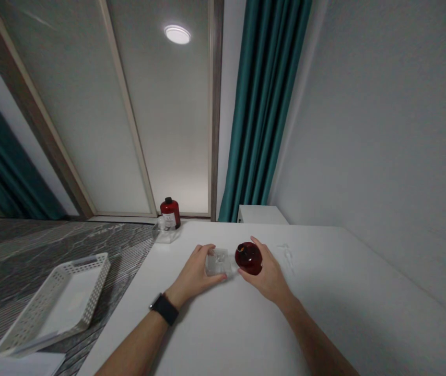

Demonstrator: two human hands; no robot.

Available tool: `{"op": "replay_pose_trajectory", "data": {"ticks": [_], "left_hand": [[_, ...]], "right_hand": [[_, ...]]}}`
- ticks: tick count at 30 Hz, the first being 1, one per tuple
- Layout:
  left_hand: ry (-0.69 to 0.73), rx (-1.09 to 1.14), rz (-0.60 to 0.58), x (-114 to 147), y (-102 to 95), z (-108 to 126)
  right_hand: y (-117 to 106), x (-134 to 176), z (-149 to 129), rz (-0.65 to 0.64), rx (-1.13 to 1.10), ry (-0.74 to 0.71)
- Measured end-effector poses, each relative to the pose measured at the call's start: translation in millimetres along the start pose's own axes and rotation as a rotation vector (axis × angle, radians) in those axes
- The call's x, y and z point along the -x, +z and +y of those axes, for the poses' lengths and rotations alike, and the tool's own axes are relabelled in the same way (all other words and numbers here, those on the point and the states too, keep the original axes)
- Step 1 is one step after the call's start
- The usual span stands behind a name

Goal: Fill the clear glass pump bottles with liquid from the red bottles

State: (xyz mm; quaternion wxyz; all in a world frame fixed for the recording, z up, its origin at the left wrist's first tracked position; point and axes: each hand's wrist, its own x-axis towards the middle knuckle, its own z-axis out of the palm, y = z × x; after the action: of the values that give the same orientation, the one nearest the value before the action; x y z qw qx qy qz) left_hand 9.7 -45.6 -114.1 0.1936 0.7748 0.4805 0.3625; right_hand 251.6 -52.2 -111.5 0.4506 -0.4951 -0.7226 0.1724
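Head view shows, from left, a white perforated plastic basket (98, 293), then a black-capped red bottle (170, 210); over the white table (223, 339), the left hand (196, 270) is clamped on a clear square object (217, 262), and just beside, the right hand (269, 277) grips a glossy dark-red round bottle (250, 261).

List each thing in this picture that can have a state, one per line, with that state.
Left hand: curled around a clear object
Right hand: curled around a dark red bottle
Dark red bottle: held, seemingly uncapped
Rear red bottle: upright, black cap on
White basket: upright, open-topped
Black watch: worn, fastened
Round light: lit
Teal curtain: hanging in folds
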Motion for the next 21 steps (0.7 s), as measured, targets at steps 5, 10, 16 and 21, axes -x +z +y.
{"op": "replay_pose_trajectory", "data": {"ticks": [5, 10, 16, 21], "left_hand": [[0.005, -0.024, -0.041, 0.8, -3.7, 1.8], [0.007, -0.034, -0.084, 1.9, -5.6, 3.0], [0.01, -0.055, -0.095, 1.6, -8.9, 4.2], [0.003, -0.051, -0.073, 0.9, -10.9, 3.8]], "right_hand": [[-4.2, -0.5, -0.7, -0.035, 0.031, -0.02], [-5.3, -0.5, 1.4, -0.05, 0.032, 0.026], [-7.3, -0.6, 0.3, -0.085, 0.024, 0.045], [-7.3, 0.3, -2.8, -0.084, 0.062, -0.043]]}}
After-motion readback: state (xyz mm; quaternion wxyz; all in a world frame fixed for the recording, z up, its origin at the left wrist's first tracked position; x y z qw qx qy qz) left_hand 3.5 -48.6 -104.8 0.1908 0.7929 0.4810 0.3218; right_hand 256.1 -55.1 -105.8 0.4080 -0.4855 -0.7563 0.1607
